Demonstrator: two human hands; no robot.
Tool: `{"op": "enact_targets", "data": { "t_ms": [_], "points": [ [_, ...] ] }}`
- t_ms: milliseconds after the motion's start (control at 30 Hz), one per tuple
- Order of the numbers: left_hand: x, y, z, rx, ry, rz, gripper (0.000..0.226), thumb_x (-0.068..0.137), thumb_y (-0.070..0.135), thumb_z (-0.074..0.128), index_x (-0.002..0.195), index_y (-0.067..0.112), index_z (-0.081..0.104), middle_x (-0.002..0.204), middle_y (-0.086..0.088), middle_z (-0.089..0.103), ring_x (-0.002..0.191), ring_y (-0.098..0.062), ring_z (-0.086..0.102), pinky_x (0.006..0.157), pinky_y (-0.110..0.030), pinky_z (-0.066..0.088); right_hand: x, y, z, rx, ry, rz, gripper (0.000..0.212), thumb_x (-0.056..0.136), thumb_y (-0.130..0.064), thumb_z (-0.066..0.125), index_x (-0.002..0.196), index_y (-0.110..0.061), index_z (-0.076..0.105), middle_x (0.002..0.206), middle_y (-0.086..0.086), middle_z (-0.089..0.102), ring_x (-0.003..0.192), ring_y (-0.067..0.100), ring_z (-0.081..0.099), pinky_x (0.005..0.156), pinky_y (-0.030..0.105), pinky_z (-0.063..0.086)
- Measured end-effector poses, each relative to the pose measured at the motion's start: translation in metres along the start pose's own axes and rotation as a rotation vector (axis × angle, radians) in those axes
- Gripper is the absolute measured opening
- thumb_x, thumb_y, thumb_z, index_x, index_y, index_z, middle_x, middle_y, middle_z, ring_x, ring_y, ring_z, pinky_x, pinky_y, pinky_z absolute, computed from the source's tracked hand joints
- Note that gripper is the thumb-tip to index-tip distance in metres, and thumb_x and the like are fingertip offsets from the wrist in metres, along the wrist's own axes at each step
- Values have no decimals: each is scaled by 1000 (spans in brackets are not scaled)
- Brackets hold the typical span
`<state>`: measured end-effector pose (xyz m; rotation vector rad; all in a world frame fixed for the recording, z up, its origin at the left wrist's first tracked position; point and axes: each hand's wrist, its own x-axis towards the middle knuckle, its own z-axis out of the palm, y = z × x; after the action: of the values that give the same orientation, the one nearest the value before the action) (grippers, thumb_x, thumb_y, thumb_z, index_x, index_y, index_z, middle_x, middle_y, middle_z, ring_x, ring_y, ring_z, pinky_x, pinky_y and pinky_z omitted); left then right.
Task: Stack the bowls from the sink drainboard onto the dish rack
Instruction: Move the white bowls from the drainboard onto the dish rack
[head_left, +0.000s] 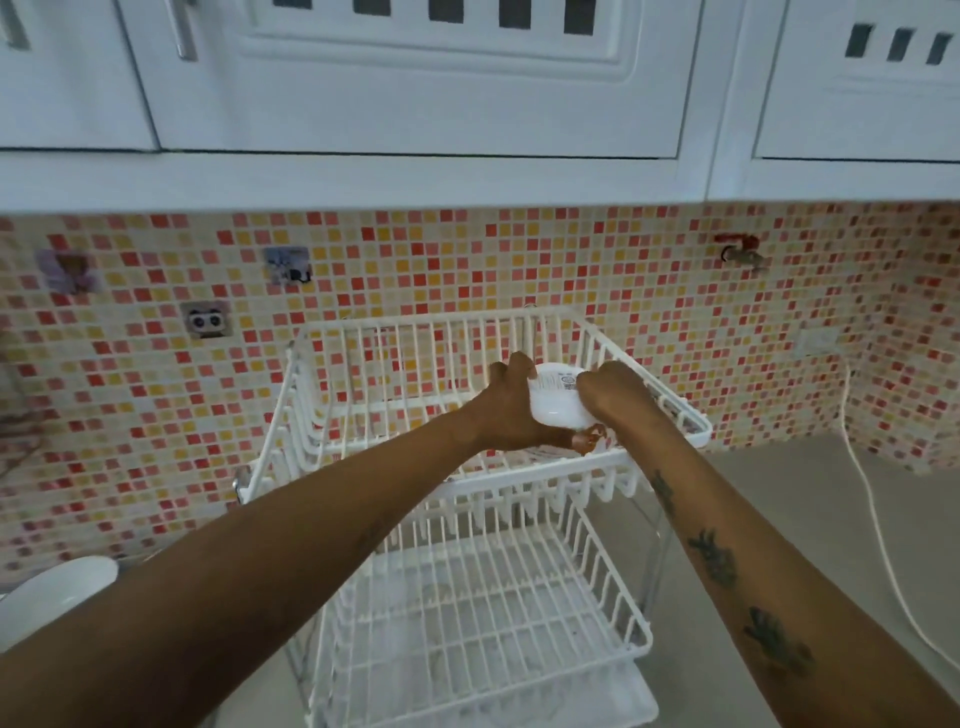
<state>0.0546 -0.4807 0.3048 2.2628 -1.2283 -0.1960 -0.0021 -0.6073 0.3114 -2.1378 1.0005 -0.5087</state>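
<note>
Bowl (556, 402) is upside down over the dish rack (467, 597) top tier, pinched between left hand (511, 410) and right hand (610, 397). Wet glaze could slip onto the wires, or it lands crooked and rocks off.

Second bowl (54, 592) cut off left

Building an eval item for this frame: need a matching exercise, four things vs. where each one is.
Things:
1. small white bowl with a label on its base
2. second white bowl
3. white wire two-tier dish rack
4. thin white cord

Places:
A. lower left edge of view
B. running down the right counter
C. centre, against the mosaic wall
D. held over the rack's top tier by left hand and right hand

Pairs: 1-D, 2-A, 3-C, 4-B
</note>
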Motion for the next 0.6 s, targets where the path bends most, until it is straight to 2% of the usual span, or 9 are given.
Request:
{"op": "enact_targets", "data": {
  "t_ms": [133, 233, 267, 333, 367, 400, 433, 500, 600],
  "points": [
    [-18, -2, -25, -87, 25, -13, 95, 81, 48, 72, 149, 14, 16, 153, -13, 24, 136, -31, 39, 107, -39, 41, -13, -3, -4, -69, 241, -271, 42, 96, -24, 45, 125, 4, 57, 135, 22, 48, 119, 37, 53, 99, 40, 42],
    [-48, -18, -58, -74, 127, -14, 76, 91, 50, 57, 147, 9, 27, 153, -12, 33, 135, -29, 42, 99, -32, 38, -36, -18, -4, 23, 308, -548, 32, 95, -16, 49, 117, 2, 63, 132, 19, 51, 122, 34, 52, 103, 34, 37],
    [-62, -26, -72, -101, 198, -1, 60, 96, 46, 51, 140, 7, 40, 146, -13, 43, 129, -28, 47, 95, -29, 38, -47, -29, 0, 49, 297, -610, 30, 96, -14, 49, 115, 2, 64, 131, 19, 52, 121, 34, 52, 102, 29, 37],
    [-92, -46, -97, -189, 364, 7, 30, 102, 36, 43, 101, 12, 60, 117, -15, 58, 106, -28, 57, 83, -27, 36, -71, -57, 14, 138, 252, -717, 28, 97, -14, 47, 112, 2, 65, 128, 19, 55, 118, 30, 53, 96, 13, 34],
    [-108, -59, -109, -222, 456, -3, 30, 104, 33, 40, 85, 17, 57, 103, -14, 59, 95, -27, 58, 80, -27, 35, -84, -76, 25, 191, 231, -775, 28, 97, -14, 47, 111, 1, 66, 125, 19, 58, 115, 27, 54, 91, 3, 31],
    [-125, -75, -120, -243, 535, -30, 32, 104, 32, 38, 81, 17, 54, 96, -11, 58, 91, -26, 58, 78, -27, 35, -97, -96, 39, 241, 205, -826, 28, 97, -14, 47, 109, 1, 67, 122, 19, 60, 110, 22, 55, 82, -3, 29],
    [-144, -91, -130, -243, 602, -69, 33, 105, 33, 35, 90, 13, 57, 97, -9, 59, 94, -26, 59, 78, -28, 36, -110, -117, 55, 291, 170, -871, 27, 96, -14, 47, 107, 1, 68, 119, 17, 61, 105, 16, 54, 77, -6, 29],
    [-184, -127, -149, -214, 702, -150, 41, 106, 33, 32, 115, 4, 60, 109, -12, 61, 97, -25, 58, 79, -29, 41, -141, -159, 91, 394, 72, -943, 27, 95, -14, 47, 105, -2, 69, 114, 11, 62, 100, 10, 51, 77, -8, 28],
    [-252, -186, -176, -157, 806, -314, 44, 106, 29, 30, 114, -2, 60, 99, -9, 57, 85, -20, 53, 77, -30, 40, -192, -214, 161, 490, -120, -1005, 28, 96, -17, 47, 104, -4, 70, 112, 6, 61, 101, 10, 53, 83, -2, 33]
  ]
}}
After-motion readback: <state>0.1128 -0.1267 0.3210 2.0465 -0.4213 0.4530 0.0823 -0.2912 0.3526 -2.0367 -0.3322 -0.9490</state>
